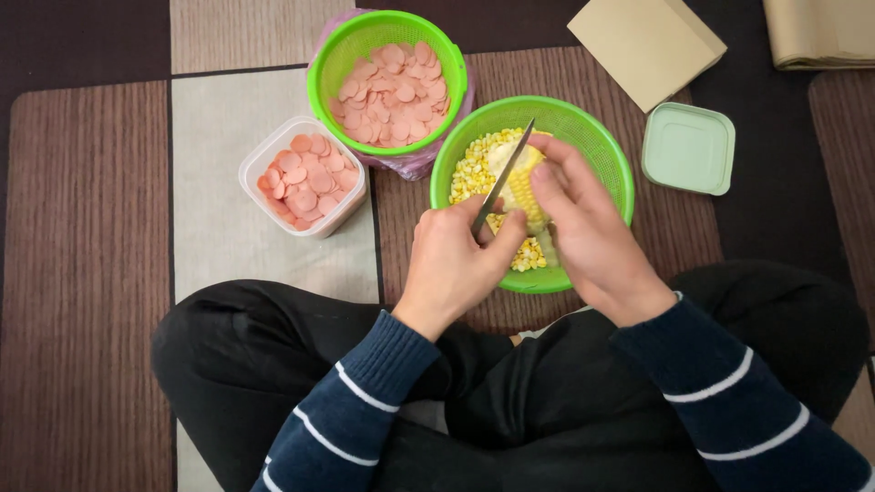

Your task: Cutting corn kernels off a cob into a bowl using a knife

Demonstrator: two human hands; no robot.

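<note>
While right hand (588,232) grips corn cob (524,187), left hand (451,260) holds knife (504,175)

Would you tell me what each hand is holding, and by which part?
Left hand grips a knife by its handle; right hand holds a corn cob from its side.

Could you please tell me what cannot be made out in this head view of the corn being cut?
- Knife handle: hidden inside the left hand.
- Corn cob: its lower end is covered by the right hand.
- Green bowl: the near floor is hidden by both hands.
- Purple thing under the green basket of pink slices: mostly covered, kind unclear.
- Tan item at the top right: cut off by the frame edge.
</note>
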